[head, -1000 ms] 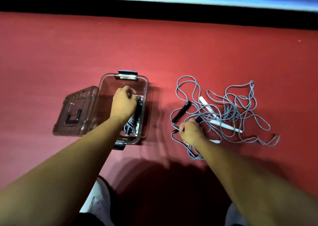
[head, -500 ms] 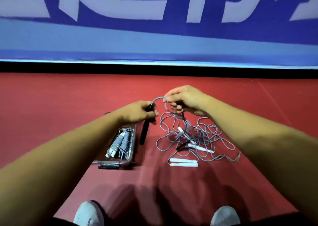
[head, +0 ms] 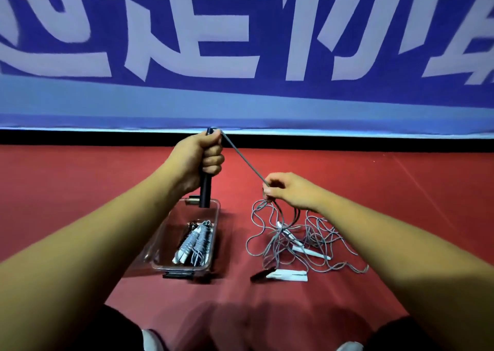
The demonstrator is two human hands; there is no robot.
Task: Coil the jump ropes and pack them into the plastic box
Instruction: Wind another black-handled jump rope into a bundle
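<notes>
One cord (head: 243, 159) stretches taut from the left hand (head: 199, 160), fisted round its black handle (head: 205, 194), to the pinching right hand (head: 290, 191), likely freeing it from the tangle (head: 302, 241).

Out of sight
The left forearm (head: 120, 230) covers one side of the plastic box (head: 215, 233); the left hand (head: 197, 155) buries the middle of the black handle (head: 205, 193).

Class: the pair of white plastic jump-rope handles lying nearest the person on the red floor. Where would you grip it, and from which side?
Probably mid-shaft, from above, fingers closing front to back. The white plastic handles lie flat, side by side, crosswise to the person; a loose black handle crowds their left end and the tangled grey cords lie behind.
</notes>
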